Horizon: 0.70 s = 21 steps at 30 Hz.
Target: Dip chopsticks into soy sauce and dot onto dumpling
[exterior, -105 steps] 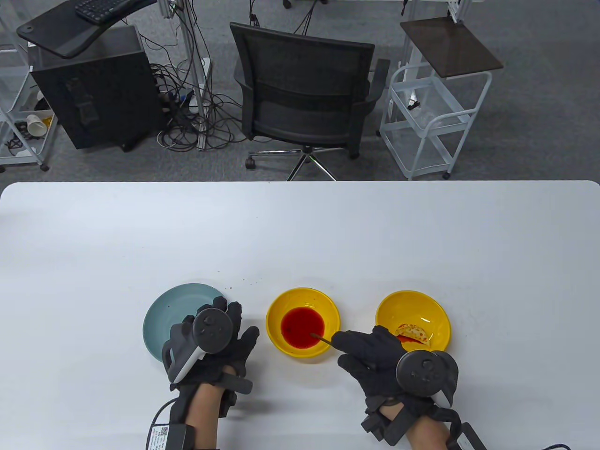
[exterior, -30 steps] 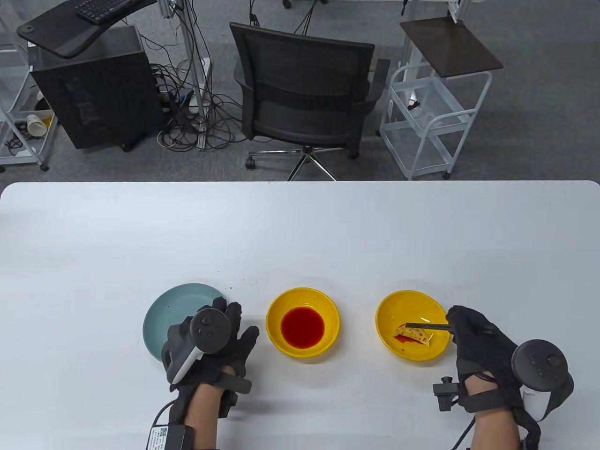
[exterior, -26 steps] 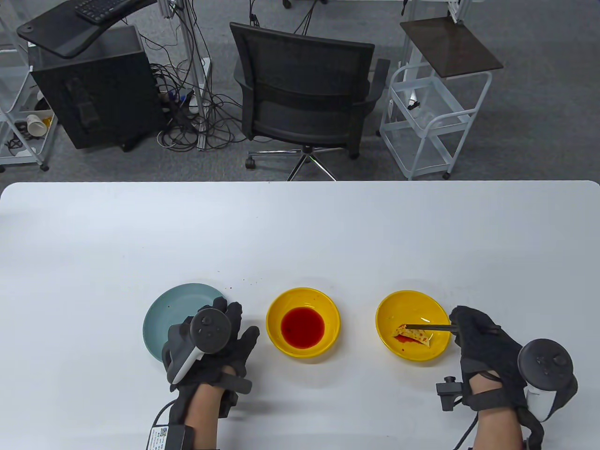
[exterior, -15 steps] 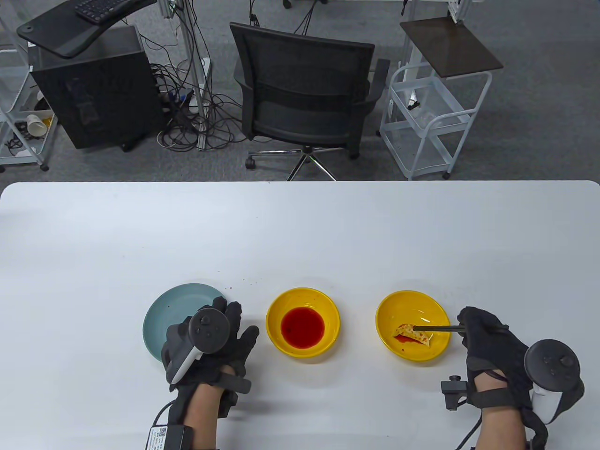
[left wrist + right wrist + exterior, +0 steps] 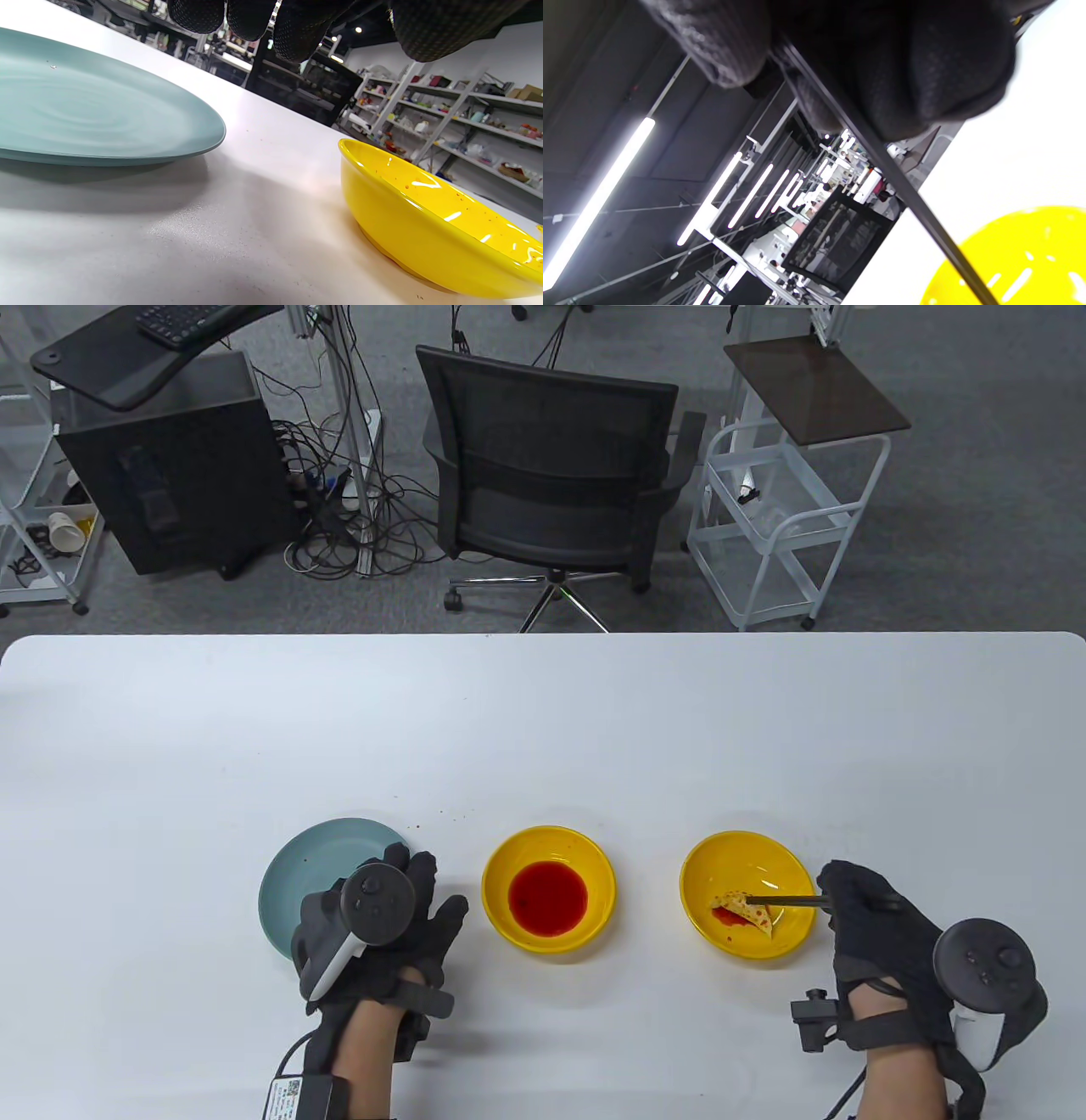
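Right hand (image 5: 874, 937) gripping dark chopsticks (image 5: 785, 901), tips on sauce-spotted dumpling (image 5: 748, 910) in right yellow bowl (image 5: 708, 865), left hand (image 5: 382, 933) flat, fingers spread, holding nothing, on desk (image 5: 543, 729) over teal plate (image 5: 293, 882) edge, soy sauce bowl (image 5: 509, 848) between.

Your chopsticks (image 5: 782, 901) are dark and thin, lying near level, tips resting on the dumpling (image 5: 748, 909). The dumpling is pale yellow, folded, spotted with red, and lies in your right-hand yellow bowl (image 5: 704, 861) beside a small red smear. The soy sauce (image 5: 548, 898), a red pool, fills the bottom of the middle yellow bowl (image 5: 501, 861).
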Each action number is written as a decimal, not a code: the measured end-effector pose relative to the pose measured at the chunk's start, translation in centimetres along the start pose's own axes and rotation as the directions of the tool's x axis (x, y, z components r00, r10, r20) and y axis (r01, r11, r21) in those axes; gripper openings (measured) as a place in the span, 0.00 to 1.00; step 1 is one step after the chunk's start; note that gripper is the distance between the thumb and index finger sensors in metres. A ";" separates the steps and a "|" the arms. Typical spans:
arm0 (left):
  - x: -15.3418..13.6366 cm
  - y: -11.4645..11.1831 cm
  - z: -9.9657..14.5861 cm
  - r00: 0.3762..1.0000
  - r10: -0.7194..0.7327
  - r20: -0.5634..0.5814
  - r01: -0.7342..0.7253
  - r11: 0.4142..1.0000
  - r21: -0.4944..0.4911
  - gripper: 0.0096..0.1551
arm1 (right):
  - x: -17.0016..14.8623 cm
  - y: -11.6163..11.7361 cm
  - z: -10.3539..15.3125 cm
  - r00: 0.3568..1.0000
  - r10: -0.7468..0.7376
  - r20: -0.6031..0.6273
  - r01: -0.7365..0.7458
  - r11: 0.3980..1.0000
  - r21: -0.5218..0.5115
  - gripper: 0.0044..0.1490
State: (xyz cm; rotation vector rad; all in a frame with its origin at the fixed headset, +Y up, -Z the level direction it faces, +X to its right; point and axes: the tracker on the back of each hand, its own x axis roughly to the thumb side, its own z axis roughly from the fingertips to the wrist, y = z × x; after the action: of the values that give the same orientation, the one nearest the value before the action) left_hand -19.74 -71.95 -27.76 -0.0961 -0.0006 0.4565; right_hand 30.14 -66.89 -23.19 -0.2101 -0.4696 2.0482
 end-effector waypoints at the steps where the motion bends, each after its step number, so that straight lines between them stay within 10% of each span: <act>1: 0.1 -0.1 0.0 1.000 0.001 0.001 -0.001 1.000 -0.003 0.47 | 0.0 0.0 0.0 1.000 -0.018 0.009 0.018 1.000 0.002 0.34; 7: 0.1 -0.1 -0.1 1.000 -0.001 0.004 0.001 1.000 -0.005 0.47 | 1.5 2.2 0.7 0.976 -0.164 0.142 0.149 0.983 0.110 0.36; 21: 0.0 -0.2 -0.1 1.000 -0.018 0.004 0.018 1.000 -0.002 0.47 | 5.2 11.4 4.5 0.845 -0.145 0.514 -0.099 0.903 0.418 0.34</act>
State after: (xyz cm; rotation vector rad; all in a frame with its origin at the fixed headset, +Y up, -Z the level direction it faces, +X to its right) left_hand -19.60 -72.14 -27.82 -0.0975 -0.0061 0.4386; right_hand 16.92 -68.49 -23.51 0.6572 -0.3321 2.1143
